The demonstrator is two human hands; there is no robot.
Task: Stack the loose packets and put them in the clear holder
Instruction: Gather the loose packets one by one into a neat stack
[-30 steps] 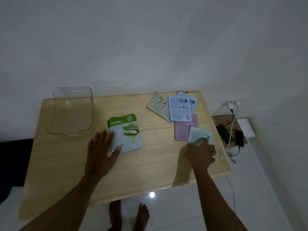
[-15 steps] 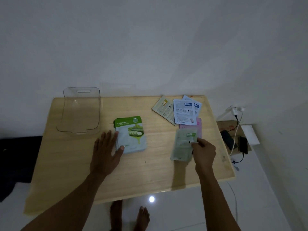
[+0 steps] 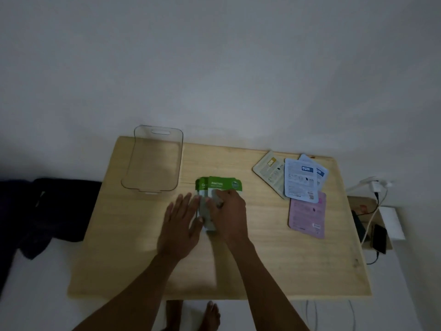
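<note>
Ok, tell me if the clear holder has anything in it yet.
Empty. The clear holder shows only bare table through its walls; the green packets lie outside it.

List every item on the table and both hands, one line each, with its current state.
clear holder: empty, upright on table's far left.
green packets: overlapped in a small stack, under both hands.
left hand: flat, fingers spread, against stack's left edge.
right hand: pressing top green packet.
beige packet: loose, partly under blue packets.
blue packets: two, overlapping.
pink packet: loose, top edge under a blue packet.

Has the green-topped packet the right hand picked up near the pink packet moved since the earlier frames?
Yes. The green-topped packet went left across the wooden table, away from the pink packet, onto the cucumber packet.
</note>
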